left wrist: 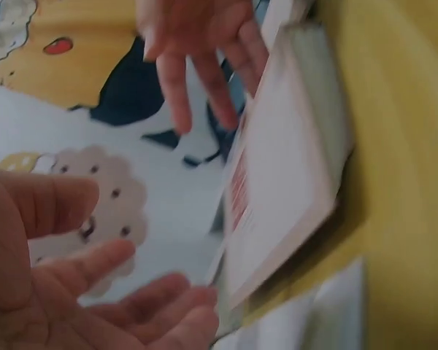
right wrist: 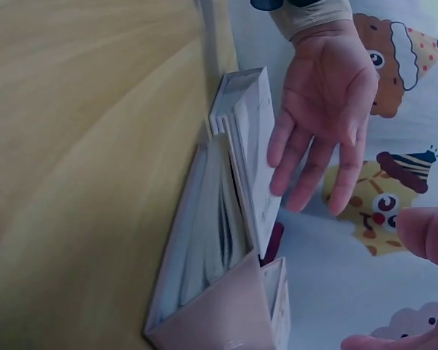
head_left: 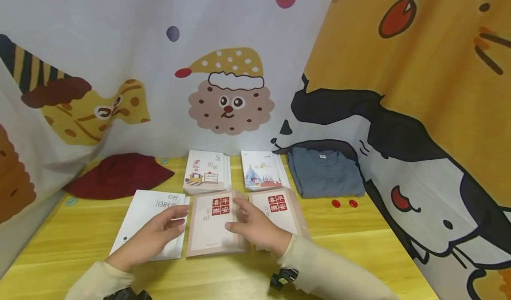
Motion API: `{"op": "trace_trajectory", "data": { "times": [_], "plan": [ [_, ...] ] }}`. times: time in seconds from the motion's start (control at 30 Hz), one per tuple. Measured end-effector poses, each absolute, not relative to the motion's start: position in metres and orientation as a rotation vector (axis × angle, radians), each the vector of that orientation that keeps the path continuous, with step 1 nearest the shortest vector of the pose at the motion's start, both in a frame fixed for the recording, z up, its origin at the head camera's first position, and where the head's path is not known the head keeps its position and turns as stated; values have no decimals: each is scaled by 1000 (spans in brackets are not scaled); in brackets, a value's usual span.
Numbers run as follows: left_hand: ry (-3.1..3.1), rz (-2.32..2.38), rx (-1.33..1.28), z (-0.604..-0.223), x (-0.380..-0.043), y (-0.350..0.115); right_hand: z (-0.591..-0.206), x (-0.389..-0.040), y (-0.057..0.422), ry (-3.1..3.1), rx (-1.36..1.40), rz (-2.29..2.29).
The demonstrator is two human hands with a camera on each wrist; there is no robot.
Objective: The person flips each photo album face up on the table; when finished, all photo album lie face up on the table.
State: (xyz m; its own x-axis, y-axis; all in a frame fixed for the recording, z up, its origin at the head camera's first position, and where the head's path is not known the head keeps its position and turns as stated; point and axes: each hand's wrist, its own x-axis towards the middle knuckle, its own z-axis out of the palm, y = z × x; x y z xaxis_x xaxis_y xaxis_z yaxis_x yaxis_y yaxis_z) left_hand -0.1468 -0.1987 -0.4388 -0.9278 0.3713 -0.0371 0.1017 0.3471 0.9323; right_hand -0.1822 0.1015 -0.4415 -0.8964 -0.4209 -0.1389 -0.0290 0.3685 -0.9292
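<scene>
In the head view my left hand (head_left: pixel 155 233) is over the right part of a white book (head_left: pixel 133 218), fingers extended toward the middle. My right hand (head_left: pixel 257 224) reaches in from the other side, thumb and fingers spread above the right edge of a pink-bordered book (head_left: pixel 209 235) with a red square of characters. A second book of that design (head_left: pixel 289 211) lies beside it, partly hidden by the right hand. The left wrist view catches both palms facing each other, the middle book (left wrist: pixel 285 168) below them. Bundled pages (right wrist: pixel 204 248) show along its edge in the right wrist view.
Behind stand two stacks of illustrated white books, left (head_left: pixel 205 171) and right (head_left: pixel 263 171). A dark red hat (head_left: pixel 119 175) lies at the back left, a folded blue-grey shirt (head_left: pixel 325 171) at the back right. Red buttons (head_left: pixel 336 203) lie near the shirt. A printed curtain (head_left: pixel 151 7) hangs behind the table.
</scene>
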Motion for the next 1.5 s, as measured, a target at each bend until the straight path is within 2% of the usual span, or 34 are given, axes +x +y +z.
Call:
{"op": "trace_trajectory", "data": {
  "times": [0.23, 0.73, 1.5],
  "plan": [
    [2311, 1597, 234, -453, -147, -174, -447, -174, 105, 2210, -341, -1569],
    [2265, 1671, -101, -459, -167, -156, -449, -172, 105, 2186, -353, -1619],
    [2343, 1582, -39, -467, -177, -138, -449, -176, 103, 2202, -336, -1605]
  ]
}}
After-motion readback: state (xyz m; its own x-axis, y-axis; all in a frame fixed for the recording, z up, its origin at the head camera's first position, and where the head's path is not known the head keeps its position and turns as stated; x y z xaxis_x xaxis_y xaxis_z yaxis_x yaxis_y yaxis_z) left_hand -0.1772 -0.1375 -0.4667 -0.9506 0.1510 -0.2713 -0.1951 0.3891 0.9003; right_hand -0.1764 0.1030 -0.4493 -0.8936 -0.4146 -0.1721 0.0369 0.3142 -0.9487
